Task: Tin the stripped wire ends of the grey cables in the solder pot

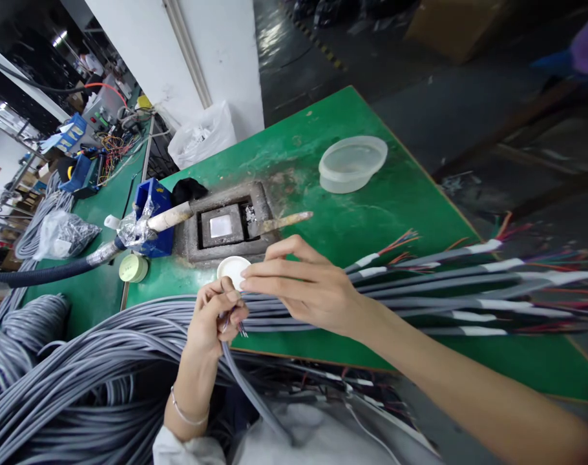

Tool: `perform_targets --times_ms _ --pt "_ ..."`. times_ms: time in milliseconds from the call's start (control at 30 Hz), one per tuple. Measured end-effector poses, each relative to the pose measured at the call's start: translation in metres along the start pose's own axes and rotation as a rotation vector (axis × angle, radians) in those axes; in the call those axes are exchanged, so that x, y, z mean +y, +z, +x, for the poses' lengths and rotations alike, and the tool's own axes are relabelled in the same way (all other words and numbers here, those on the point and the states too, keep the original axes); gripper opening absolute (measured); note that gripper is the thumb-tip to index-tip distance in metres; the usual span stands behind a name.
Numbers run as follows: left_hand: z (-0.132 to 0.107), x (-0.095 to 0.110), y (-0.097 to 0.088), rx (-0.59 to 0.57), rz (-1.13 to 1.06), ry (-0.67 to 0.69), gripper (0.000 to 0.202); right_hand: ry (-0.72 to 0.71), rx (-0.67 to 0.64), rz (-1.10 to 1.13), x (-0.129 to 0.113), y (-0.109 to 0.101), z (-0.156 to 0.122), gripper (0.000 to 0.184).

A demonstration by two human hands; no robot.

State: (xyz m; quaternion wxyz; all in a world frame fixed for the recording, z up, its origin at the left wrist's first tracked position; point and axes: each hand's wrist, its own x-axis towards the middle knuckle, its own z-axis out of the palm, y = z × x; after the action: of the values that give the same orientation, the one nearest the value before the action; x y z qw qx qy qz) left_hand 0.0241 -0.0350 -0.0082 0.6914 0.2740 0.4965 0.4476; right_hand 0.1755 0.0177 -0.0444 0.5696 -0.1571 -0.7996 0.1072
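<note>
My left hand (pixel 216 316) is closed around the end of a grey cable (pixel 250 384). Thin stripped wires (pixel 243 329) stick out below its fingers, and the cable runs down toward my lap. Close beside it, my right hand (pixel 318 287) has its fingertips drawn together near the left fingers; whatever they pinch is too small to make out. Just behind the fingertips sits a round white dish (pixel 233 270). Beyond both hands is a solder pot (pixel 221 226) with a shiny silver surface, and a stained flat stick (pixel 289 221) lies across its right edge.
A thick bundle of grey cables (pixel 143 316) crosses the green table (pixel 294 148); their white-wrapped ends (pixel 502 265) fan out right. A hose (pixel 46 276) with a pale nozzle reaches toward the pot beside a blue bin (pixel 161 242). A clear oval tub (pixel 352 165) stands farther back.
</note>
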Motion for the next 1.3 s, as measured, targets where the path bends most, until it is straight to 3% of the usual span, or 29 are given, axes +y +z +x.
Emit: perform_targets --times_ms 167,300,400,533,633,767,967,1067,1167,1300 --pt "0.0 0.002 -0.002 -0.019 -0.07 -0.117 0.037 -0.063 -0.042 -0.04 0.001 -0.001 -0.002 0.026" --pt "0.0 0.001 -0.001 -0.037 -0.076 -0.133 0.036 -0.073 -0.033 -0.056 0.001 0.001 -0.002 0.023" --pt "-0.004 -0.002 0.0 -0.01 -0.009 0.003 0.036 0.007 0.029 -0.086 0.0 0.0 0.001 0.025" --pt "-0.011 -0.008 0.0 0.086 0.156 0.376 0.035 0.21 0.171 -0.027 0.0 -0.005 0.008 0.019" --pt "-0.015 -0.011 -0.001 0.156 0.287 0.523 0.033 0.316 0.083 0.135 -0.001 -0.005 0.01 0.013" --pt "-0.016 -0.011 0.0 0.213 0.392 0.583 0.033 0.391 -0.086 0.377 -0.002 -0.004 0.009 0.015" --pt "-0.015 -0.013 0.0 0.209 0.423 0.59 0.032 0.626 -0.151 0.617 -0.005 -0.005 0.011 0.02" --pt "-0.013 -0.018 0.002 0.254 0.439 0.618 0.029 0.716 -0.12 0.655 -0.007 0.001 0.01 0.023" --pt "-0.01 -0.026 0.008 0.376 0.446 0.679 0.026 0.811 -0.054 0.646 -0.008 0.008 0.008 0.022" --pt "-0.006 -0.031 0.018 0.532 0.407 0.704 0.029 0.763 0.012 0.602 -0.012 0.011 0.006 0.014"
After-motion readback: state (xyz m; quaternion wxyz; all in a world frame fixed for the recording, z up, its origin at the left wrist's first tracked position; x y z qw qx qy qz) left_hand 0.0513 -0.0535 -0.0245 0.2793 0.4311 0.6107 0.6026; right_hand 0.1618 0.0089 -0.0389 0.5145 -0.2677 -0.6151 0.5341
